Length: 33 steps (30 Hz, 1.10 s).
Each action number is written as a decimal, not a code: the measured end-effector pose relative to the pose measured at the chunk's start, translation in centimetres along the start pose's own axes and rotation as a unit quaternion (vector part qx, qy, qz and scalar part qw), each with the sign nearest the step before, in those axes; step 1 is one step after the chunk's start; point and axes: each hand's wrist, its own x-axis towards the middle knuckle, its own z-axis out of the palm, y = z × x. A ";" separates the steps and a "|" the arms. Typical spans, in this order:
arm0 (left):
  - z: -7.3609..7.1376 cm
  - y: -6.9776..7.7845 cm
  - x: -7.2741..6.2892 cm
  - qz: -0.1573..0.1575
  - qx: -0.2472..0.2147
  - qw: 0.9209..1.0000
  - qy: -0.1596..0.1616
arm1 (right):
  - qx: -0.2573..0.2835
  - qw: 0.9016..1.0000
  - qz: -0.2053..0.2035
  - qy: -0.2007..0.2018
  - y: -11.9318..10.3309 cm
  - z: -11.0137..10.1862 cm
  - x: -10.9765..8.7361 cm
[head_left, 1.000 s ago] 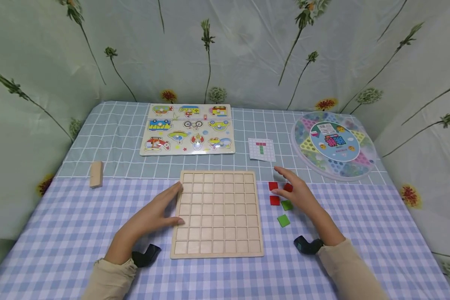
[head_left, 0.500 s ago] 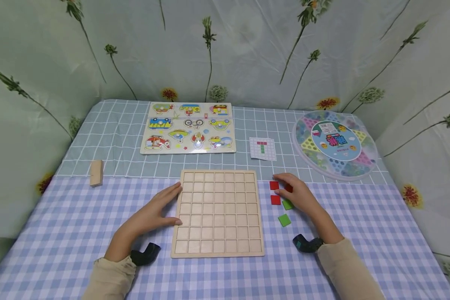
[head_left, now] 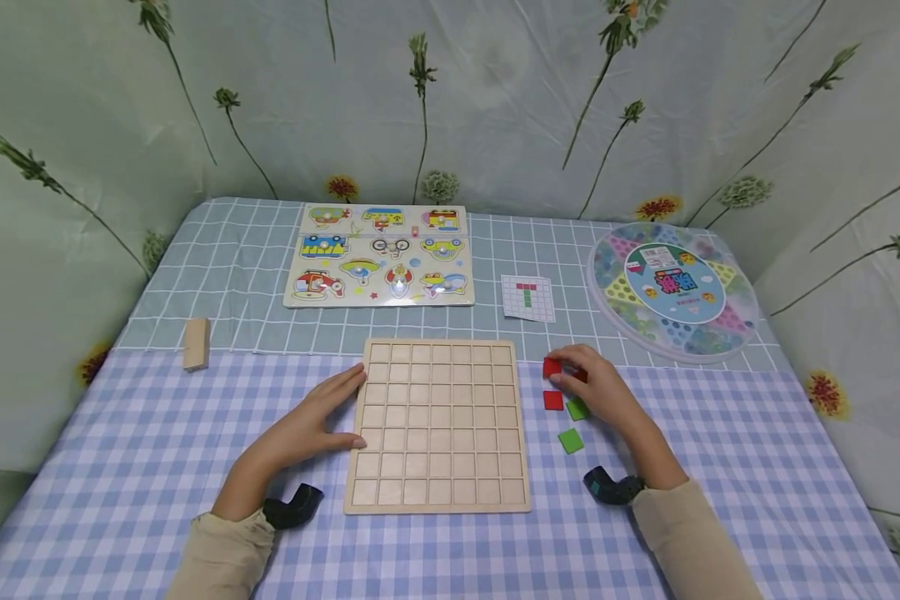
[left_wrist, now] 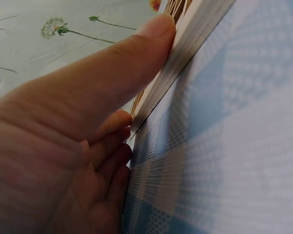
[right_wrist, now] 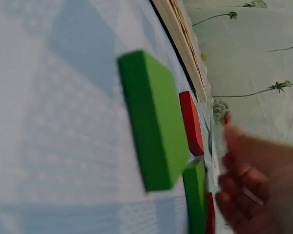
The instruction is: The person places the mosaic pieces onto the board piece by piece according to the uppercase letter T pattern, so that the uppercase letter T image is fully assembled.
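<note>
My right hand (head_left: 598,387) pinches a red square tile (head_left: 551,367) between thumb and fingertips, right of the wooden grid board (head_left: 437,510). In the right wrist view a sliver of the red tile (right_wrist: 227,118) shows at the fingertips. Another red tile (head_left: 552,401) and two green tiles (head_left: 571,441) lie on the cloth close by. Under the right hand a further red tile (head_left: 581,375) is partly hidden. With fingers spread, my left hand (head_left: 303,425) rests against the board's left edge; its thumb (left_wrist: 136,53) touches the rim in the left wrist view.
Behind the board lie a vehicle peg puzzle (head_left: 378,292) and a small card (head_left: 528,298) printed with a red and green T. A round game board (head_left: 673,283) is at the back right, a wooden block (head_left: 197,344) at the left.
The right hand's thumb and fingers have closed together onto the nearest back red tile, which has shifted slightly. The left hand stays at the board's edge.
</note>
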 end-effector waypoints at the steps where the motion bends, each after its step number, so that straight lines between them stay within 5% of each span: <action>1: 0.0 0.0 0.0 -0.001 0.000 1.000 -0.001 | 0.004 1.000 -0.006 0.006 -0.2 -0.1 0.0; 7: 0.0 0.1 0.0 0.000 -0.001 1.000 -0.002 | 0.042 0.995 -0.076 0.047 -2.2 -0.3 0.5; 15: 0.0 0.0 -0.1 -0.004 0.002 1.000 -0.001 | 0.096 0.977 -0.178 0.067 -6.0 1.7 2.4; 27: 0.0 0.0 0.1 -0.003 0.002 1.000 -0.002 | 0.144 0.976 -0.165 0.020 -13.1 6.0 3.7; 33: 0.0 0.1 0.0 -0.011 -0.003 1.000 -0.006 | 0.134 0.984 -0.121 0.001 -11.3 9.9 5.0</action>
